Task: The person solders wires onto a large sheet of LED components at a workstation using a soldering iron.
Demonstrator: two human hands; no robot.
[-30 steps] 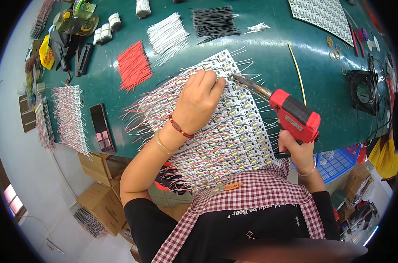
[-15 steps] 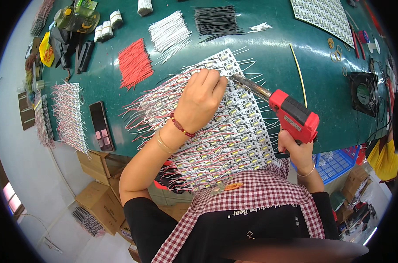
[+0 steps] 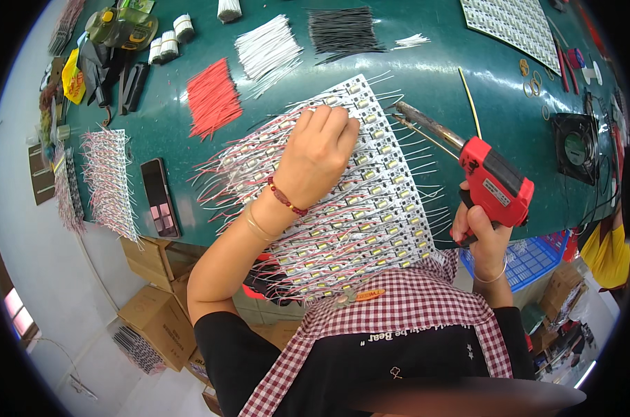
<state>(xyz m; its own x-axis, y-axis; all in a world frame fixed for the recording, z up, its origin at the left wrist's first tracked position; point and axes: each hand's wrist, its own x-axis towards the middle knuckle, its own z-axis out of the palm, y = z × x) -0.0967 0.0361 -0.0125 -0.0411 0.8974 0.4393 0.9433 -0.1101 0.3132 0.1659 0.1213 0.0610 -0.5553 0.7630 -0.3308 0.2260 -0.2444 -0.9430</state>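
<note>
Left hand (image 3: 320, 144): curled, contents unclear | circuit board (image 3: 383, 187) beneath | right hand (image 3: 484, 235): grips soldering gun (image 3: 497, 182)

1 head-worn fisheye, left of 2. Upright, looks steeply down from above the near-side checked apron (image 3: 405, 299), facing far across the green table (image 3: 495, 90). Close, very wide; straight edges bend toward rim.

A dark phone (image 3: 160, 198) lies near the front edge of the green bench (image 3: 509, 104), toward its left end. Farther back stand a large bottle (image 3: 120, 29) with a yellow cap and, nearer, a bright yellow bag (image 3: 72, 76). At the right sit a square black fan (image 3: 574, 148), tan bands (image 3: 523, 67) and a white spool (image 3: 592, 74). Below are a blue basket (image 3: 534, 265) and cardboard boxes (image 3: 159, 323).
</note>
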